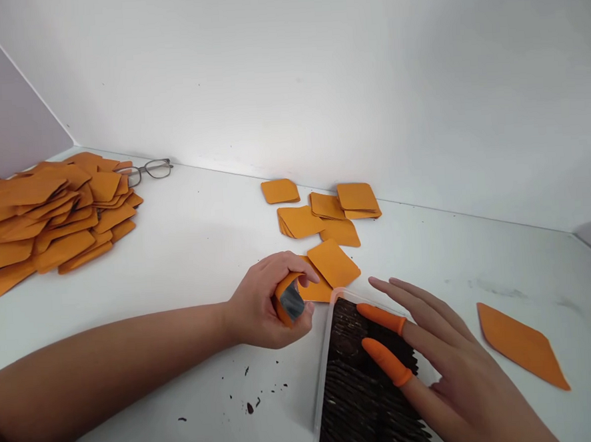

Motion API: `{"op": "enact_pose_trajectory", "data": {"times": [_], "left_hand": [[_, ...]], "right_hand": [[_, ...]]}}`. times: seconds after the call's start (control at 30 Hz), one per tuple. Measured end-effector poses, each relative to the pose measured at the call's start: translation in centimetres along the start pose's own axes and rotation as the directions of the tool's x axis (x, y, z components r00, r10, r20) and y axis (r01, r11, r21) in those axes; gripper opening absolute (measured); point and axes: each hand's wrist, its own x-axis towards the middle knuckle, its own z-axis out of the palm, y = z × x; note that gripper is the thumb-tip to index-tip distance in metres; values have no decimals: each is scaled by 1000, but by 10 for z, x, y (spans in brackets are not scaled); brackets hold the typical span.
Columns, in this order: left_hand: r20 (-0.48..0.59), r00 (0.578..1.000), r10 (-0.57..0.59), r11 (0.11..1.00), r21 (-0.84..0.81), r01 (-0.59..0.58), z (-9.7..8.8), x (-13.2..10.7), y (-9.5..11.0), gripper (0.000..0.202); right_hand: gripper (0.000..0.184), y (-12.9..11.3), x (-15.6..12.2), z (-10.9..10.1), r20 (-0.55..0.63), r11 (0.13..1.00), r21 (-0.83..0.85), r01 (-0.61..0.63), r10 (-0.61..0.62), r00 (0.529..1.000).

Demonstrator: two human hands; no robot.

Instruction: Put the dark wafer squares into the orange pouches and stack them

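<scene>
My left hand is wrapped around an orange pouch, squeezed so its mouth gapes and the silvery lining shows. To its right stands a clear plastic tub filled with dark brown, thin sticks lying in rows. Over the tub hovers my right hand, its fingers spread and nothing visible between them. Orange finger cots cover its thumb and index finger. Whether those fingertips touch the sticks I cannot tell. Just behind the tub lie orange pouches, overlapping one another.
A big heap of orange pouches fills the left side, with eyeglasses beside it. Small stacks of pouches lie near the back wall. One flat pouch rests at right. Dark crumbs dot the white table.
</scene>
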Motion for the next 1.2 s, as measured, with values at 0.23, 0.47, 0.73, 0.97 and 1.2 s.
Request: {"op": "enact_pose_trajectory", "data": {"times": [0.23,0.47,0.73,0.97,1.2], "left_hand": [[16,1000,2,1000,5,-2,-1,3,1,31],[110,987,116,993,-50,-111,-3,3,-4,32],[157,987,-47,993,-95,63,-7,2,-4,33],[136,991,-19,998,-55,27,-4,3,-9,31],[115,993,37,999,-34,-33,-3,3,-9,34]], "right_hand": [[46,-5,4,-1,-98,997,-30,77,-79,992],[45,-28,34,-10,-101,919,-143,367,-382,918],[53,-35,69,-11,-85,887,-156,434,-450,889],[54,-42,86,5,-34,914,-111,391,-397,917],[68,-40,83,9,23,950,58,307,-309,951]]}}
